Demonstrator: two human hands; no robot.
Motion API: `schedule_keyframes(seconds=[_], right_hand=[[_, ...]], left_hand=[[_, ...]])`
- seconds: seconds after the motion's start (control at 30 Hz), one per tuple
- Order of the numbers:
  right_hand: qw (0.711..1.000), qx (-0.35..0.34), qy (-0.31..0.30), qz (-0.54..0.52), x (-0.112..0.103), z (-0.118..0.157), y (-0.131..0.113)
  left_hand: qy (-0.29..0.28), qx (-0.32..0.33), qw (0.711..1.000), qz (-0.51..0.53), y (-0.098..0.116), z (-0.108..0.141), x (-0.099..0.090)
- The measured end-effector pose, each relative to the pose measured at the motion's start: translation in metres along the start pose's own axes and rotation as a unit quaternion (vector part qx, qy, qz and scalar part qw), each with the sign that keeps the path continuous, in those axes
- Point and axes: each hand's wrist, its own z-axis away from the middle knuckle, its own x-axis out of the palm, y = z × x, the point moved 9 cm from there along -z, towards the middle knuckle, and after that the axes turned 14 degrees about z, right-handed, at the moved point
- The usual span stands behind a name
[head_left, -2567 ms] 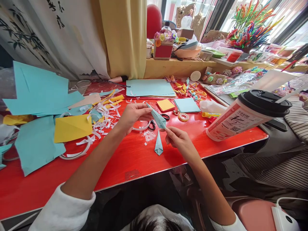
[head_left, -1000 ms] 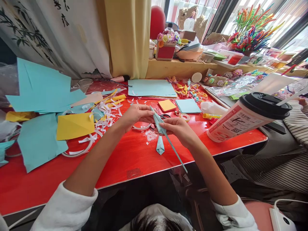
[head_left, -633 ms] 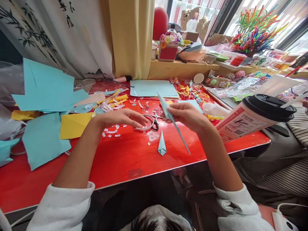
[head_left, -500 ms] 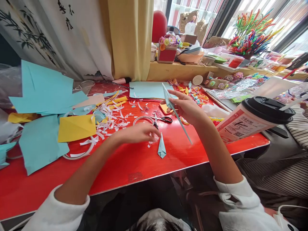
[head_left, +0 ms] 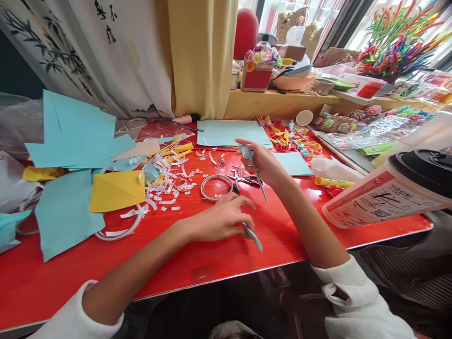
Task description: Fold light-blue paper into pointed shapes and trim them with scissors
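My left hand point(head_left: 224, 219) is closed around a small folded light-blue paper piece point(head_left: 253, 237), whose pale end sticks out below the fingers; the rest is hidden. Farther back, my right hand point(head_left: 264, 162) grips a longer, narrow folded blue paper piece point(head_left: 261, 186) by its upper part. That piece slants down to the right and is partly covered by the fingers. Between and behind the hands lie scissors point(head_left: 243, 178) with black handles, beside a roll of white tape point(head_left: 216, 187). Square blue sheets point(head_left: 294, 164) rest behind my right wrist.
Large blue sheets point(head_left: 72, 212), a yellow square point(head_left: 117, 191) and white paper scraps point(head_left: 173, 181) cover the left of the red table point(head_left: 169, 263). A tall lidded paper cup point(head_left: 381, 193) stands at the right. A stack of blue paper point(head_left: 233, 133) and coloured folded bits point(head_left: 284, 137) lie behind.
My left hand has taken hold of the small folded paper piece that lay on the table. My right hand has turned, still holding the longer piece. The view has shifted slightly.
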Motion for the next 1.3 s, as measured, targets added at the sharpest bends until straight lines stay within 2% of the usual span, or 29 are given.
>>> schedule_keyframes(seconds=[0.13, 0.23, 0.3, 0.37, 0.43, 0.53, 0.67, 0.77, 0.9, 1.07, 1.17, 1.3], right_hand=[[0.999, -0.001, -0.006, -0.048, -0.001, 0.000, -0.005], [0.998, -0.021, 0.016, -0.060, -0.003, 0.001, -0.011], [0.997, -0.030, 0.017, -0.064, -0.002, 0.003, -0.014], [0.997, -0.038, 0.011, -0.067, -0.001, 0.005, -0.017], [0.996, -0.045, 0.004, -0.073, 0.000, 0.007, -0.019], [0.996, -0.052, -0.015, -0.070, 0.002, 0.011, -0.022], [0.997, -0.043, -0.067, -0.015, 0.015, 0.018, -0.023], [0.992, -0.030, -0.118, 0.023, 0.034, 0.024, -0.024], [0.979, -0.026, -0.201, 0.034, 0.065, 0.037, -0.027], [0.976, 0.033, -0.213, -0.003, 0.078, 0.041, -0.012], [0.975, 0.065, -0.209, -0.027, 0.078, 0.037, 0.001], [0.971, 0.087, -0.223, -0.028, 0.080, 0.037, 0.009]], left_hand=[[0.031, -0.009, 0.991, 0.130, 0.000, 0.004, -0.025], [0.137, -0.041, 0.976, 0.162, -0.011, 0.017, -0.063], [0.182, -0.062, 0.965, 0.178, -0.019, 0.026, -0.081], [0.251, -0.104, 0.944, 0.188, -0.031, 0.038, -0.099], [0.319, -0.118, 0.919, 0.198, -0.040, 0.047, -0.113], [0.388, -0.087, 0.883, 0.249, -0.050, 0.051, -0.123], [0.466, -0.062, 0.830, 0.300, -0.067, 0.056, -0.125], [0.484, -0.063, 0.811, 0.322, -0.075, 0.057, -0.124], [0.491, -0.038, 0.813, 0.312, -0.069, 0.061, -0.133], [0.501, -0.030, 0.847, 0.175, -0.043, 0.072, -0.148], [0.455, -0.071, 0.878, 0.129, -0.036, 0.069, -0.147], [0.425, -0.101, 0.893, 0.105, -0.038, 0.069, -0.146]])
